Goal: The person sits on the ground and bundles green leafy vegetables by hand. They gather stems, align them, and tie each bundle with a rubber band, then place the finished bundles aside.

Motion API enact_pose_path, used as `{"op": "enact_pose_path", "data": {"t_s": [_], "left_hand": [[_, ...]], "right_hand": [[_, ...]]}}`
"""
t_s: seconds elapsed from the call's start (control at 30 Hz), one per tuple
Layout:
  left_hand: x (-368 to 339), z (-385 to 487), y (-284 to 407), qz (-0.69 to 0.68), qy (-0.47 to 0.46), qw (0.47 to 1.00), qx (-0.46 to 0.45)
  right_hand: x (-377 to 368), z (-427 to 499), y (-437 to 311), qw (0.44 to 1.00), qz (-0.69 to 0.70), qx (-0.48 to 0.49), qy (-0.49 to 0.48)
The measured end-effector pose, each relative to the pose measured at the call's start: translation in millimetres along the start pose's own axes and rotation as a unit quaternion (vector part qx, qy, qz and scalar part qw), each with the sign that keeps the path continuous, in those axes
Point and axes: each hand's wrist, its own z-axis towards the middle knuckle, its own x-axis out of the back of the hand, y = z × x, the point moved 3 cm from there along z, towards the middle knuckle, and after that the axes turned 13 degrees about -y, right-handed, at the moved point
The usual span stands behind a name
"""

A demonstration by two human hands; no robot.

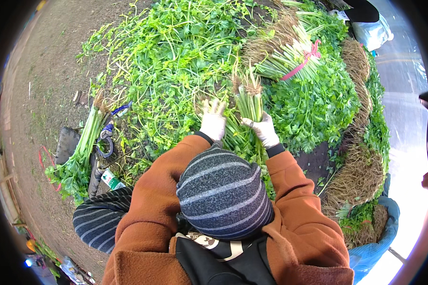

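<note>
My right hand (262, 131), in a white glove, grips a small bunch of celery (249, 101) by its stalks. The bunch stands roots up, its leaves hanging below the hand towards my knee. To its left, my left hand (214, 121), also gloved, has its fingers spread over the edge of a loose heap of celery leaves and stems (178, 46). Nothing shows in its grasp, though what lies under the palm is hidden. Beyond my right hand lies a thick celery bundle (289, 58) tied with a pink ribbon (299, 67).
On the left, another celery bunch (87, 139) lies beside a blue-handled tool (120, 109) and a printed packet (111, 179). A red loop (42, 160) rests on the soil. Rooted bundles (358, 174) line the right side, above a blue cloth-lined container (390, 217).
</note>
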Motion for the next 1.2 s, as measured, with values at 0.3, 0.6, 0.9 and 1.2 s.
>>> {"op": "enact_pose_path", "data": {"t_s": [0.3, 0.6, 0.9, 1.2], "left_hand": [[-42, -8, 20, 0.094, -0.123, 0.974, -0.166], [-71, -16, 5, 0.063, -0.131, 0.978, -0.149], [-80, 3, 7, 0.196, -0.183, 0.952, -0.148], [197, -162, 4, -0.334, 0.337, 0.873, -0.113]], "right_hand": [[0, -28, -22, 1.0, 0.004, -0.005, -0.026], [62, -146, -105, 0.951, -0.02, 0.165, 0.261], [87, -252, -330, 0.802, -0.294, 0.39, 0.345], [-131, -108, -326, 0.883, -0.115, 0.455, -0.025]]}}
